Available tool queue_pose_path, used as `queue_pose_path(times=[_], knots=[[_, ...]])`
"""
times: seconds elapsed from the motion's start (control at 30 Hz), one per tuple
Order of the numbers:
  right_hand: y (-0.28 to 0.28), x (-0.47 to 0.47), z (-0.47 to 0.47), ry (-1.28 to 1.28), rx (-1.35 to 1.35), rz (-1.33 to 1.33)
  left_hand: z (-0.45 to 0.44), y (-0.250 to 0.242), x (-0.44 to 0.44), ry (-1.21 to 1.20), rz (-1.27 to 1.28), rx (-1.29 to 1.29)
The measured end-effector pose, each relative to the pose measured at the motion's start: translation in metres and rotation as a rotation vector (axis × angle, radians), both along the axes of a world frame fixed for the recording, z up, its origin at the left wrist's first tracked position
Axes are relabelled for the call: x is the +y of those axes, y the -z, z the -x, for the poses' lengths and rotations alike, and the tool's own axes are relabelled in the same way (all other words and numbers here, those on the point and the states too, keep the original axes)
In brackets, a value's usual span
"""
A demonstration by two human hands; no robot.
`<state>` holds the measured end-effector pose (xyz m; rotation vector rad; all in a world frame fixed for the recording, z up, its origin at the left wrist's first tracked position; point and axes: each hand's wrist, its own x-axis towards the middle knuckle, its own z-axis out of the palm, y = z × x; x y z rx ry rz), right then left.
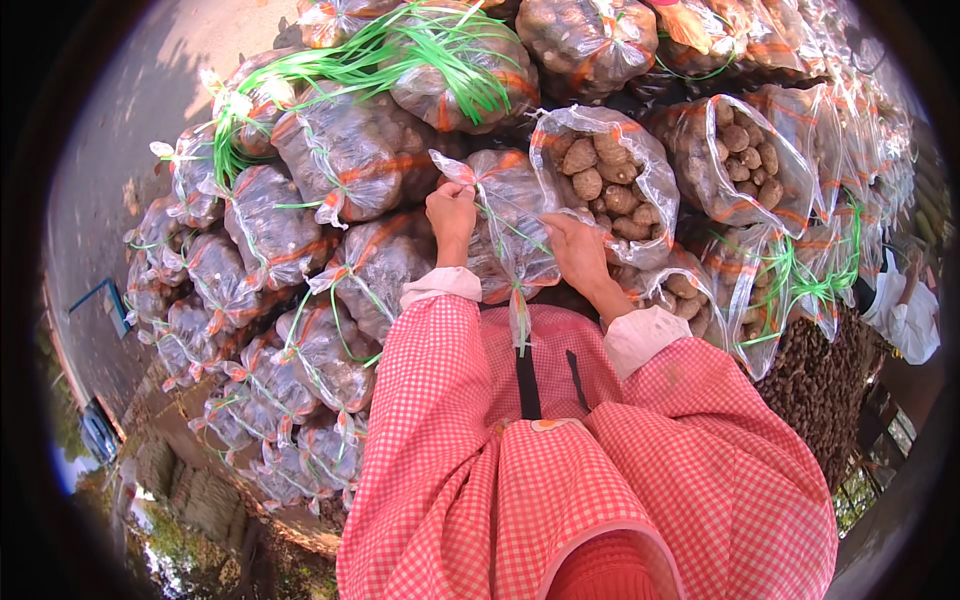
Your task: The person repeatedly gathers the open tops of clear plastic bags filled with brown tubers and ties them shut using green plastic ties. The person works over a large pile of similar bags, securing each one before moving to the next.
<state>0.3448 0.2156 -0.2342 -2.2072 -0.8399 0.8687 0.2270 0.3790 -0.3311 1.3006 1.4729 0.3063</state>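
Note:
A filled clear woven plastic bag (510, 251) with orange stripes lies right in front of me. The fingertips of my left hand (452, 217) are pinched together at the bag's gathered upper corner (456, 169). A thin green plastic strip (517, 227) crosses the bag from that corner towards my right hand (581, 251). The fingers of my right hand are bent against the bag's right side; whether they grip anything is hidden. Just beyond that hand stands an open bag (670, 180) full of brown taro corms (619, 199).
A bundle of green strips (405, 56) drapes over bags at the far side. Tied bags (274, 225) are packed to the left. Another open bag (795, 187) stands at right, near a heap of corms (814, 390). Another person's hand (684, 26) touches a bag at top right.

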Motion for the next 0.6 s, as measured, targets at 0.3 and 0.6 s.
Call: queue_pose_path(times=[0.3,0.6], knots=[[0.002,0.009,0.001,-0.022,-0.077,0.093,-0.004,-0.013,-0.002,0.028,-0.078,0.079],[-0.002,0.009,-0.006,0.017,0.045,0.019,-0.008,-0.03,-0.001,0.088,-0.123,0.13]])
